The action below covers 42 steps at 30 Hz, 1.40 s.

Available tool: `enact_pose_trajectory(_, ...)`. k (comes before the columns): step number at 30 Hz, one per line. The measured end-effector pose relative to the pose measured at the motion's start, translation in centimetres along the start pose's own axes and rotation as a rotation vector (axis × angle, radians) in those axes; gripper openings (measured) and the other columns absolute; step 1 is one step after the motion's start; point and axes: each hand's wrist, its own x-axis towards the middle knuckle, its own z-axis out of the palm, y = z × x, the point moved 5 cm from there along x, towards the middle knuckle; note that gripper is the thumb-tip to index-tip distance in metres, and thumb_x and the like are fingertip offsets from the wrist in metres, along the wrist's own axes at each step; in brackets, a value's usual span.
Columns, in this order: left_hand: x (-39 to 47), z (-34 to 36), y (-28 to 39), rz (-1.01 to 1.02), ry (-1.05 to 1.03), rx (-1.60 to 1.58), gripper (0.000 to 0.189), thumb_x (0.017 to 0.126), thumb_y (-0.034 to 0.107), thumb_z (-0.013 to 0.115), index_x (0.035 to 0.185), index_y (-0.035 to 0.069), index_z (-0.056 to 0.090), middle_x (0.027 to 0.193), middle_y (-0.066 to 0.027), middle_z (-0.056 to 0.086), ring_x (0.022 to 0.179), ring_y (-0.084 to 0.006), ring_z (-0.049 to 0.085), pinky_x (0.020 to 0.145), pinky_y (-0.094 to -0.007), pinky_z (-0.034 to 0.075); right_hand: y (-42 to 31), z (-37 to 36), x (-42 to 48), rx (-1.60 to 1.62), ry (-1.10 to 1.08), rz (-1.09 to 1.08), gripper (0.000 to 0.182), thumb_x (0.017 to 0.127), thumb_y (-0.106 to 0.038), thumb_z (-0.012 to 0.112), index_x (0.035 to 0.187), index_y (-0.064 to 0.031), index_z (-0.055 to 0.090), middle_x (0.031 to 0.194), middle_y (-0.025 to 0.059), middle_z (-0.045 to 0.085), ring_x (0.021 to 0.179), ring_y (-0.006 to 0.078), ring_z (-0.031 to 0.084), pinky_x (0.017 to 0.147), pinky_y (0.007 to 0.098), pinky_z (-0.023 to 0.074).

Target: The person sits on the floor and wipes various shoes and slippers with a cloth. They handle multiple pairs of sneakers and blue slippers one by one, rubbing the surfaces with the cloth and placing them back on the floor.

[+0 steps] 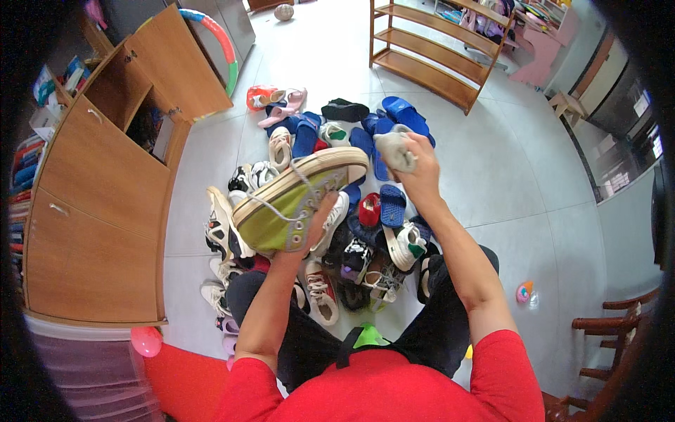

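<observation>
Over a heap of footwear, my left hand [315, 229] holds up a green canvas sneaker [274, 221] with a cream sole and grey laces, tilted with its side towards me. My right hand [422, 163] grips a bunched pale grey cloth [396, 149], apart from the sneaker and to its right. Below lie blue slippers [405, 113], a red sneaker with a pale lining [321, 295], a white shoe with a green heel [408, 245] and a pink sandal [285, 108]. The held sneaker hides part of the heap.
A wooden cabinet [100, 169] with one door swung out stands left. Beyond the heap is a wooden shoe rack [430, 58]. Dark wooden furniture [606, 324] is at lower right, near a small toy [523, 293] on the tiles. A pink balloon [146, 341] lies lower left.
</observation>
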Motion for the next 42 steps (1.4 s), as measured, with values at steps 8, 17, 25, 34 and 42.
enact_pose_trajectory(8,-1.5,4.2,-1.5,0.237,-0.152,0.005,0.06,0.085,0.047,0.056,0.131,0.013,0.039,0.133,-0.0092,0.044,0.117,-0.0256,0.044,0.1,-0.0382,0.034,-10.4,2.4,-0.2,0.277,-0.214,-0.405,0.041,0.063,-0.013,0.075,0.101,-0.0102,0.061,0.112,0.0145,0.056,0.105,0.0314,0.055,0.089,0.0385,0.0454)
enact_pose_trajectory(17,-1.1,-2.0,-1.6,-0.221,-0.168,-0.126,0.045,0.081,0.039,0.066,0.112,0.008,0.058,0.111,-0.0083,0.06,0.103,-0.0225,0.054,0.088,-0.0375,0.043,-1.6,-0.6,-1.2,0.13,-0.35,0.021,0.036,0.064,-0.02,0.075,0.096,-0.0079,0.063,0.107,0.0128,0.059,0.094,0.0295,0.06,0.079,0.0355,0.0499)
enact_pose_trajectory(25,-3.7,4.9,1.2,0.011,-0.778,-0.08,0.041,0.089,0.045,0.052,0.115,0.014,0.058,0.116,-0.0045,0.059,0.105,-0.018,0.053,0.095,-0.0341,0.038,-10.4,2.0,-2.9,0.303,-0.43,-0.384,0.042,0.067,-0.013,0.074,0.106,-0.0086,0.06,0.118,0.0143,0.053,0.11,0.0299,0.053,0.09,0.0346,0.0451)
enact_pose_trajectory(34,-1.3,-1.6,-0.9,-0.17,-0.475,-0.225,0.034,0.088,0.031,0.056,0.116,0.013,0.059,0.116,-0.0044,0.06,0.108,-0.02,0.055,0.094,-0.0322,0.041,1.1,-0.8,-4.3,0.564,-0.57,0.489,0.047,0.078,-0.042,0.067,0.105,-0.005,0.06,0.089,0.005,0.064,0.08,0.0149,0.061,0.071,0.0278,0.0475)
enact_pose_trajectory(42,-1.8,1.0,2.4,0.239,-0.489,-0.08,0.047,0.072,0.036,0.074,0.11,0.013,0.061,0.108,-0.0052,0.063,0.102,-0.021,0.057,0.09,-0.0331,0.043,-4.6,4.4,-6.9,1.363,-0.776,0.852,0.064,0.072,-0.024,0.074,0.125,-0.0036,0.046,0.115,0.0099,0.054,0.104,0.0204,0.053,0.09,0.0328,0.0424)
